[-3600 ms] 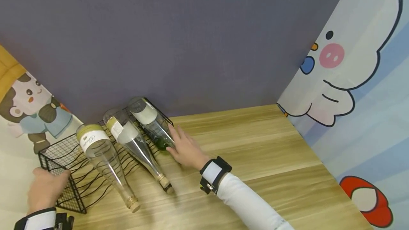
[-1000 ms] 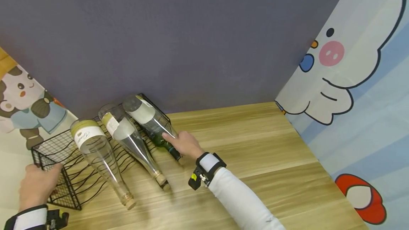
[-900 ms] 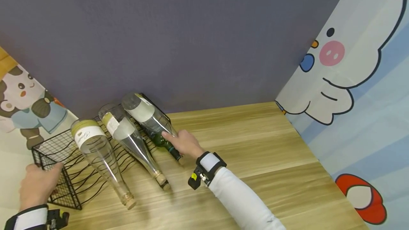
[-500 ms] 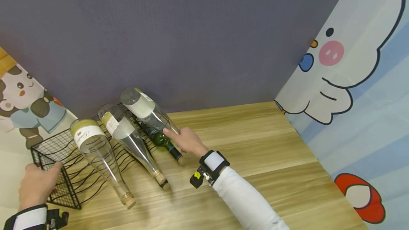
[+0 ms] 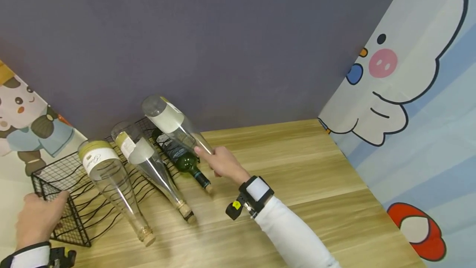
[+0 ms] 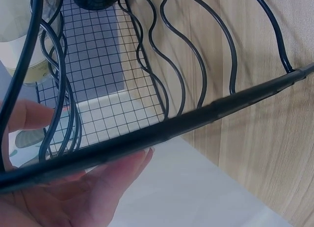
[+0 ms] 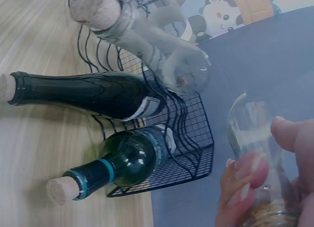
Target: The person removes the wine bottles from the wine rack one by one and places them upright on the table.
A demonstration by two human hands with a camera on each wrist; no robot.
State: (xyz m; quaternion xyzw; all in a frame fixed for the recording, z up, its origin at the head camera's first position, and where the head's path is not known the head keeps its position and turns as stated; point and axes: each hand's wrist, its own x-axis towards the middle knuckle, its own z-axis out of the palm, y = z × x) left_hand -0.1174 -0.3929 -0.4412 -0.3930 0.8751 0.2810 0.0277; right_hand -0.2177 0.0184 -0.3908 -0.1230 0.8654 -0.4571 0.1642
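Holding clear btl [image 5: 172,122] w/ fingers curled round its narrow end, R hand [image 5: 224,162] is pointing its long axis fwd-L of them, & L hand [image 5: 40,217], farther off, is gripping rack [image 6: 196,115].

The right fingers [image 7: 251,167] have lifted the end clear bottle [image 5: 172,121] off the rack [image 5: 79,223], uncovering more of the green bottle [image 5: 187,162] lower in the rack.
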